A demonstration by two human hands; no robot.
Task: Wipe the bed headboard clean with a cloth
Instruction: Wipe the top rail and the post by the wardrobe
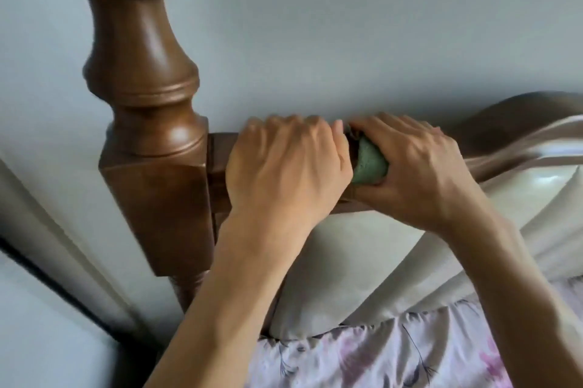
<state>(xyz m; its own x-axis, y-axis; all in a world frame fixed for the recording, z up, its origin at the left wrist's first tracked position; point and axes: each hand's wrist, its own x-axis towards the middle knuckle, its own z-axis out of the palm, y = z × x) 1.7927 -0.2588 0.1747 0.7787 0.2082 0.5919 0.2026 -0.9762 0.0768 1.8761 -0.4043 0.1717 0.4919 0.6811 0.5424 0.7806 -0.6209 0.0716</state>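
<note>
The headboard has a brown wooden top rail (517,138) and a cream padded panel (362,267) below it. A green cloth (369,163) is bunched against the rail, and my right hand (413,166) grips it with fingers curled over the top. Right beside it, my left hand (284,166) curls over the rail near the post, its fingertips hidden behind the wood. The two hands touch at the cloth.
A tall turned wooden bedpost (145,72) rises at the left end of the rail. Behind everything is a pale grey wall (347,24). Floral bedding (394,353) lies below the panel. White trim with a dark edge (47,230) runs diagonally at the lower left.
</note>
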